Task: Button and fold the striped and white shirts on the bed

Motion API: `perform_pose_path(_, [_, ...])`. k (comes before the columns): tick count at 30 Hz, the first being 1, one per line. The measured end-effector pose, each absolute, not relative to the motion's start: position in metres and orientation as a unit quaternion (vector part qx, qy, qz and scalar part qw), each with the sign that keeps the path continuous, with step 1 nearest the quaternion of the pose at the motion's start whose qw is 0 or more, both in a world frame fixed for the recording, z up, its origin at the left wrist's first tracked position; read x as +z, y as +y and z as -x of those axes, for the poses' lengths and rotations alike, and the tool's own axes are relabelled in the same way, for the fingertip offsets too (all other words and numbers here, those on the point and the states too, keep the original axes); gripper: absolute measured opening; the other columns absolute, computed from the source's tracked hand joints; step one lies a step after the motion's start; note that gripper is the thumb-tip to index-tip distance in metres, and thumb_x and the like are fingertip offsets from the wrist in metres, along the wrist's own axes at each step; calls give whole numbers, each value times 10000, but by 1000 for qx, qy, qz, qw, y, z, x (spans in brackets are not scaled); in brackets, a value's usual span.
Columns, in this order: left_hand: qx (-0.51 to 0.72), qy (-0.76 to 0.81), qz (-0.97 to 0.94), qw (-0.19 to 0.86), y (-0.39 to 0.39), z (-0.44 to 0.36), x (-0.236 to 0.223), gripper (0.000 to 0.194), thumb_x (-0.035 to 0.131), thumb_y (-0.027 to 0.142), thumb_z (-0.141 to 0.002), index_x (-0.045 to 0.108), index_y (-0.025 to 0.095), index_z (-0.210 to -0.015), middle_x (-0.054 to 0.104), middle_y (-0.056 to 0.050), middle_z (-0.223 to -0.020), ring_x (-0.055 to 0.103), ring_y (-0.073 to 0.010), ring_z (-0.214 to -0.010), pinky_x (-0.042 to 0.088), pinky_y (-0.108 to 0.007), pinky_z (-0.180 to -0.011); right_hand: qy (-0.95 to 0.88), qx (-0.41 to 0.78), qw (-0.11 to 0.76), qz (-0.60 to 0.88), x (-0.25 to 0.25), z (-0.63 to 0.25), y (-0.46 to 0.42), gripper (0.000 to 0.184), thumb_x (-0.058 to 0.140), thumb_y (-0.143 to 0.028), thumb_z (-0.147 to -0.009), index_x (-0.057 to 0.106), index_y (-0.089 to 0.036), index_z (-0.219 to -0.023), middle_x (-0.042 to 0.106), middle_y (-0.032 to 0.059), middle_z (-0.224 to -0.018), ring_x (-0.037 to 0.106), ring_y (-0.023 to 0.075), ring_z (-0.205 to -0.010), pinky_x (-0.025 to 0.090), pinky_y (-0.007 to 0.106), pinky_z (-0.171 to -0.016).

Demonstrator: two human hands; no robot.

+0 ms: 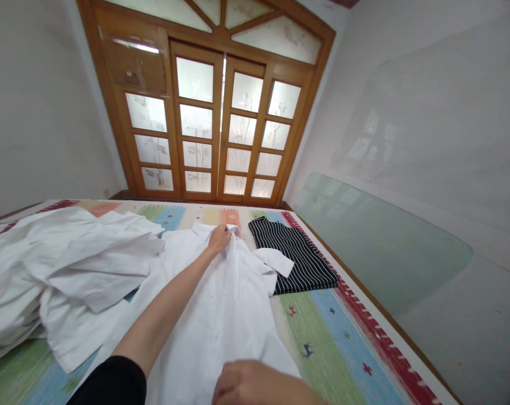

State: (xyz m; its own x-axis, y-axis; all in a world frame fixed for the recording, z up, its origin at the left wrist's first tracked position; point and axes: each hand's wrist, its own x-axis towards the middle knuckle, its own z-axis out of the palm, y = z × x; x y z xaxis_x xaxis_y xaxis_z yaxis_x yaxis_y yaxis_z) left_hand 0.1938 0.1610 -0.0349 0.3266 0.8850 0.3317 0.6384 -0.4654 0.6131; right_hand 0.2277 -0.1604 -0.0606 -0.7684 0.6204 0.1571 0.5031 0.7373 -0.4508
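A white short-sleeved button-up shirt (213,304) lies spread out in front of me, its collar at the far end. My left hand (220,238) reaches across to the collar, its fingers pinched on the fabric near the top of the button front. Low in the view, partly cut off by the bottom edge and slightly blurred, my right hand (257,385) is curled closed at the lower part of the same shirt. Its fingertips are mostly hidden. One short sleeve lies over the edge of a folded black garment with white stripes (299,256).
Rumpled white clothes (81,259) are heaped on the left. Everything lies on a colourful patterned cover (335,337) with a dark red border. A wall (407,112) with a pale green panel (377,230) runs along the right, and wooden glazed doors (219,124) stand beyond the far edge.
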Motion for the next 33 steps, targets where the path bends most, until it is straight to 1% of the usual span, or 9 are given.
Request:
perform_pose_path(2, [349,498,-769,196,163,-176,-41,102,495,157,-809,595,168,-795,675,-92,-846,624,-220,-853,441,-306,-787,-877,205,223,373,-19,-262,-142,84,602,-273,-880,644,-206,-908,682,10,-887,604,141,-851,464,241,-779])
perform_pose_path(6, [386,512,-733,225,164,-147,-58,82,510,154,-786,586,178,-807,681,-57,-825,620,-196,-812,451,-288,-774,-739,126,326,576,6,-335,-81,121,528,-199,-875,645,-171,-860,674,54,-878,602,168,-825,472,299,-766])
perform_pose_path(9, [407,519,-707,255,163,-137,-70,96,509,165,-791,594,173,-836,692,-51,-829,625,-181,-770,466,-275,-745,-643,57,306,700,-11,-385,-38,171,578,-184,-806,655,-141,-952,673,107,-1001,602,205,-929,453,339,-855])
perform_pose_path(12, [428,523,-681,281,166,-133,-76,144,497,181,-808,618,164,-884,707,-57,-868,638,-173,-777,478,-270,-749,-568,57,260,779,-27,-417,-12,213,647,-199,-735,684,-121,-930,685,137,-1001,600,240,-980,397,358,-939])
perform_pose_path(16, [443,512,-668,311,172,-131,-78,180,517,217,-810,670,176,-896,726,-52,-891,651,-182,-807,491,-277,-771,-530,90,268,799,-34,-433,-1,95,705,-207,-629,680,-149,-702,682,79,-744,614,222,-793,430,326,-814])
perform_pose_path(19, [449,506,-660,327,175,-130,-80,187,531,239,-808,691,181,-885,733,-52,-889,656,-193,-815,495,-292,-786,-503,107,314,798,-31,-440,2,64,648,-208,-633,626,-174,-585,634,19,-620,581,174,-668,429,278,-692])
perform_pose_path(23, [460,509,-645,337,177,-130,-81,190,520,231,-812,687,177,-886,733,-59,-940,654,-200,-883,481,-300,-837,-441,105,406,794,-14,-458,3,134,562,-278,-677,607,-169,-613,633,11,-640,560,149,-613,413,246,-589])
perform_pose_path(26, [464,512,-637,341,177,-130,-81,188,513,210,-809,681,174,-885,731,-61,-954,647,-199,-911,471,-300,-859,-380,78,463,797,3,-481,3,138,571,-303,-652,580,-168,-624,606,7,-615,534,142,-583,402,241,-549])
perform_pose_path(33, [465,522,-629,340,175,-130,-78,168,521,205,-793,674,173,-854,728,-61,-926,645,-200,-895,470,-297,-846,-256,-10,529,809,21,-538,-7,158,614,-282,-595,588,-155,-686,553,13,-564,491,158,-529,385,281,-496])
